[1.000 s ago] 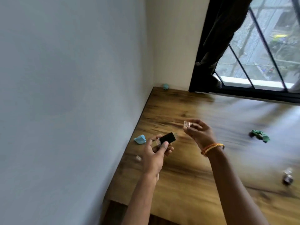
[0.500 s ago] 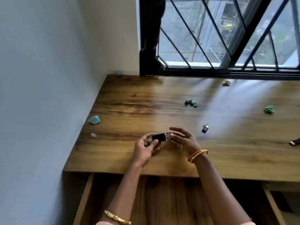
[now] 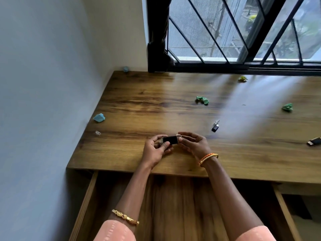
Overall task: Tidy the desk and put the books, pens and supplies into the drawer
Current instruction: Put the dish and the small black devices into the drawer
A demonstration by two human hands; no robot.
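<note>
Just above the wooden desk (image 3: 132, 153) near its front edge, both hands hold a small black block with clear ends (image 3: 170, 139). My left hand (image 3: 156, 150) pinches its left end between thumb and fingers. My right hand (image 3: 192, 145) pinches the clear cap at its right end. Below the desk's front edge the wooden drawer (image 3: 86, 202) stands pulled out, and my forearms reach over it.
Crumpled paper bits lie on the desk: blue ones (image 3: 99, 117) by the left wall, green ones (image 3: 202, 100) in the middle and at the right (image 3: 287, 107). A small dark clip (image 3: 215, 126), a clear cap (image 3: 98, 133) and a black item (image 3: 313, 141) also lie there. A barred window (image 3: 243, 32) runs behind.
The view swung from the left wall down to the desk and open drawer. My hands came together: the right hand brought a clear cap onto the black block held by the left.
</note>
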